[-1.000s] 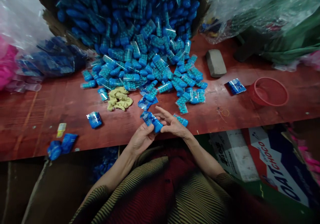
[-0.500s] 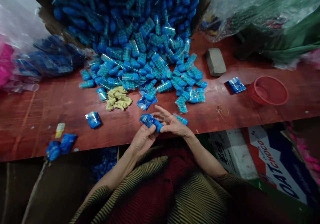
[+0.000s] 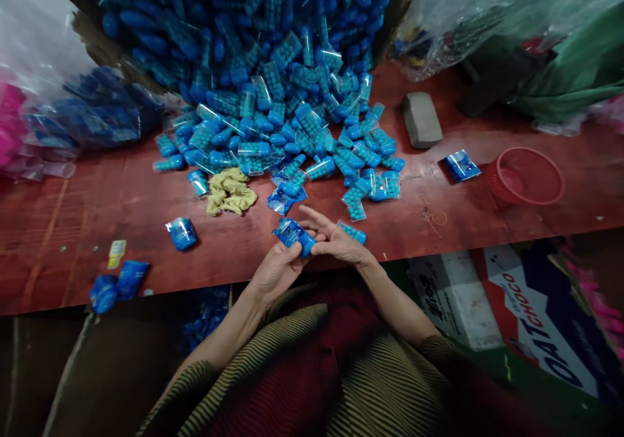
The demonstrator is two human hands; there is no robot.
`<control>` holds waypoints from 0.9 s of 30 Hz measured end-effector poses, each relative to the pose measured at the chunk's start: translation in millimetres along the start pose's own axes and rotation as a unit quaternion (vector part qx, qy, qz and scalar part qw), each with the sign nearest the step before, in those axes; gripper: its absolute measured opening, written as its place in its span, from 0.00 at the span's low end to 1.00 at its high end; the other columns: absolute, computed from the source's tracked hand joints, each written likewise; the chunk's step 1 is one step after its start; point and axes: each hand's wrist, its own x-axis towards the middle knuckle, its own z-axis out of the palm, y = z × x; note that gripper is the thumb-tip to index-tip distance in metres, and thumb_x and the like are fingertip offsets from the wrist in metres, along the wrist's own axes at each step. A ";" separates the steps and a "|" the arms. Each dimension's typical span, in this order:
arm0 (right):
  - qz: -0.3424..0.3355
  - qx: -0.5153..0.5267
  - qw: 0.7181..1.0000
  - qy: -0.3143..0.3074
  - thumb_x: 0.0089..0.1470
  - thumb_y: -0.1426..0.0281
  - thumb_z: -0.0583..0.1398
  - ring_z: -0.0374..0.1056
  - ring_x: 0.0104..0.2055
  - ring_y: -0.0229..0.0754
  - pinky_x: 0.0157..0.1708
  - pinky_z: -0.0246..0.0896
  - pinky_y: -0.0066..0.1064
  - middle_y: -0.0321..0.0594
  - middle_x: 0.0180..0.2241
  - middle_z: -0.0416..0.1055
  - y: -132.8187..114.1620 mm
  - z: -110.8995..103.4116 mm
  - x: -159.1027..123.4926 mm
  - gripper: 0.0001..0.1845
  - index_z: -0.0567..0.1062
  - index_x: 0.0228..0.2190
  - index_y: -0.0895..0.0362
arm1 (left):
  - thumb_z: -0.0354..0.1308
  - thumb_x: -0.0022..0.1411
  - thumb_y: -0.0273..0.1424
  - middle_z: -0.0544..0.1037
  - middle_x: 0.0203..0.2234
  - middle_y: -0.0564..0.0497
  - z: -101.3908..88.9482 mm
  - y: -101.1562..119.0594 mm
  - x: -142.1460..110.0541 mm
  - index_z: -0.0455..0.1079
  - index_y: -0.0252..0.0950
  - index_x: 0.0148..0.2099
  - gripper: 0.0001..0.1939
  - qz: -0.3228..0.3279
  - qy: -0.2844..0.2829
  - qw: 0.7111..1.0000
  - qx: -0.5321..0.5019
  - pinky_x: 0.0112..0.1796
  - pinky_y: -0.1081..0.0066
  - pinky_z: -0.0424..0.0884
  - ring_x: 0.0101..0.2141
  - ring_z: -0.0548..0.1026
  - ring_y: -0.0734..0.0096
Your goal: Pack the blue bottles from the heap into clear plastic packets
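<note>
A small blue printed wrapper with a bottle partly inside it (image 3: pixel 294 236) is held between both hands over the table's front edge. My left hand (image 3: pixel 277 269) grips it from below, thumb on top. At its right end, the thumb and some fingers of my right hand (image 3: pixel 337 244) close on it, while the index finger stretches out. Just beyond lies a loose blue wrapper (image 3: pixel 286 198) with a clear bottle of blue beads on it. Another such bottle (image 3: pixel 351 232) rests by my right hand. A big heap of these blue-capped bottles (image 3: pixel 273 131) spills toward me from a carton.
A crumpled yellow cloth (image 3: pixel 231 191), a blue packet (image 3: pixel 181 233) and two more packets (image 3: pixel 119 284) lie to the left. On the right are a grey block (image 3: pixel 420 120), a flat blue packet (image 3: pixel 461 166) and a red basket (image 3: pixel 525 177). Plastic bags (image 3: pixel 92 108) stand at the back.
The wrapper with the bottle has tilted slightly in my fingers. Both hands keep nearly the same grip, and the view has shifted a little.
</note>
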 end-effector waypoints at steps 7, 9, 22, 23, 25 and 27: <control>-0.042 -0.079 0.994 0.067 0.46 0.68 0.65 0.66 0.49 0.40 0.49 0.63 0.34 0.40 0.52 0.66 -0.3 6.6 -2.0 0.38 0.60 0.57 0.47 | 0.65 0.50 0.30 0.79 0.39 0.44 6.1 -4.2 0.8 0.73 0.31 0.42 0.15 0.018 0.013 1.000 -0.005 0.50 0.65 0.66 0.42 0.75 0.63; -0.074 -0.146 0.975 0.150 0.46 0.68 0.65 0.66 0.48 0.41 0.49 0.62 0.35 0.40 0.50 0.66 2.8 11.9 -2.4 0.31 0.65 0.53 0.50 | 0.65 0.51 0.31 0.79 0.39 0.44 8.0 -3.7 2.9 0.73 0.31 0.41 0.14 0.040 0.028 0.999 -0.004 0.50 0.64 0.65 0.44 0.74 0.62; -0.073 -0.111 0.960 0.249 0.51 0.69 0.60 0.68 0.46 0.39 0.50 0.62 0.34 0.39 0.44 0.71 26.9 29.0 -6.4 0.17 0.69 0.45 0.53 | 0.67 0.47 0.33 0.76 0.33 0.52 0.6 -8.4 9.8 0.71 0.35 0.38 0.15 0.120 0.182 0.971 0.097 0.36 0.74 0.65 0.33 0.71 0.75; -0.068 -0.116 0.961 0.243 0.50 0.69 0.60 0.68 0.46 0.39 0.49 0.62 0.33 0.39 0.43 0.71 26.1 27.6 -6.9 0.18 0.69 0.45 0.53 | 0.67 0.46 0.34 0.76 0.32 0.53 0.0 -5.6 9.7 0.72 0.34 0.36 0.15 0.141 0.198 0.964 0.108 0.35 0.75 0.65 0.32 0.71 0.76; -0.055 -0.136 0.962 0.229 0.49 0.69 0.62 0.67 0.47 0.40 0.49 0.62 0.33 0.39 0.44 0.70 22.7 24.9 -8.3 0.21 0.68 0.47 0.53 | 0.69 0.43 0.35 0.76 0.28 0.55 -1.5 0.7 9.8 0.73 0.34 0.34 0.15 0.176 0.219 0.953 0.111 0.35 0.76 0.65 0.30 0.70 0.77; -0.043 -0.138 0.966 0.213 0.48 0.69 0.63 0.66 0.48 0.40 0.48 0.62 0.34 0.39 0.43 0.70 18.1 22.2 -9.5 0.24 0.67 0.48 0.52 | 0.70 0.40 0.35 0.76 0.26 0.55 -2.8 6.3 9.5 0.73 0.33 0.32 0.17 0.173 0.207 0.958 0.100 0.35 0.75 0.66 0.29 0.70 0.77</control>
